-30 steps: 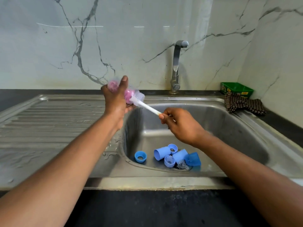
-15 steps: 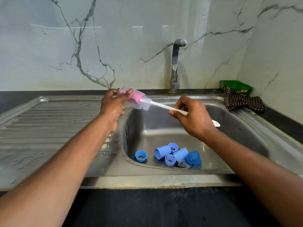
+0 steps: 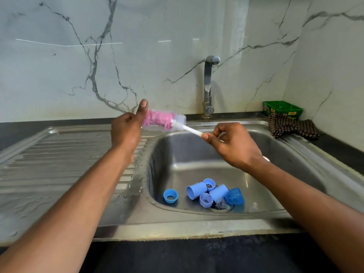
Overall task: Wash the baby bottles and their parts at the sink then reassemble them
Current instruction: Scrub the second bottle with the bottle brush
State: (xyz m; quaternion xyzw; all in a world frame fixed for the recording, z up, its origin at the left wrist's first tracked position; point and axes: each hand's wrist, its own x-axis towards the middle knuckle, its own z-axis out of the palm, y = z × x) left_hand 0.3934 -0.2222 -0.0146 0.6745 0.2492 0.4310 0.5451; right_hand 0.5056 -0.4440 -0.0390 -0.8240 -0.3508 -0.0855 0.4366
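Observation:
My left hand [image 3: 127, 129] grips a clear baby bottle [image 3: 177, 120] held sideways over the sink's left rim, thumb pointing up. A pink sponge brush head [image 3: 156, 119] sits inside the bottle. Its white handle [image 3: 192, 131] sticks out of the bottle mouth, and my right hand [image 3: 234, 144] pinches that handle over the basin. On the floor of the steel sink [image 3: 197, 154] lie several blue parts: a ring [image 3: 170, 196], two light-blue caps [image 3: 196, 190], another ring [image 3: 209, 183], a collar [image 3: 206, 200] and a darker translucent cap [image 3: 235, 196]. A clear teat [image 3: 221, 204] lies by the drain.
A steel tap [image 3: 207, 85] stands behind the basin, with no water running. The ribbed draining board [image 3: 65, 154] lies to the left, wet near the basin. A checked cloth [image 3: 291, 127] and a green tub [image 3: 282, 108] sit at the back right.
The bottle dropped from a raised tilt to near level, then rose slightly. My right hand slid back along the handle and then in again, working the brush in the bottle.

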